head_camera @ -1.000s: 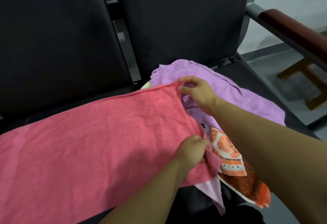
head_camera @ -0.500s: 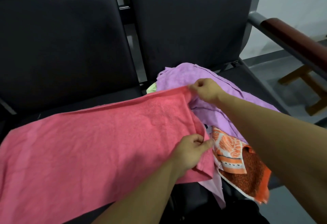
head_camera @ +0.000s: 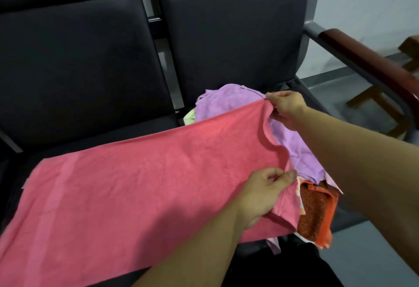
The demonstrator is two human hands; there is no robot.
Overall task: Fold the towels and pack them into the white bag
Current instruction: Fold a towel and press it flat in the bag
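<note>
Across the dark seats (head_camera: 95,78) lies the pink towel (head_camera: 140,184), spread flat. The right hand (head_camera: 286,109) pinches its far right corner; the left hand (head_camera: 263,193) pinches the near right corner. Step in hand: first fold. Next, both corners should probably be carried leftward together. Beside it lie the purple towel (head_camera: 229,100) and orange towel (head_camera: 315,214). No white bag or legible writing is visible.

Big coral-pink towel (head_camera: 147,184) fills the view, a paler pink stripe running across its left end. Behind it, a lilac towel (head_camera: 229,100), and a sliver of pale yellow-green cloth (head_camera: 190,116) peeking out beside that. Low on the right, an orange and rust-brown patterned towel (head_camera: 314,214) with a white edge. Black padded seats (head_camera: 79,59) behind, and a reddish-brown wooden armrest (head_camera: 362,59) on grey metal.
</note>
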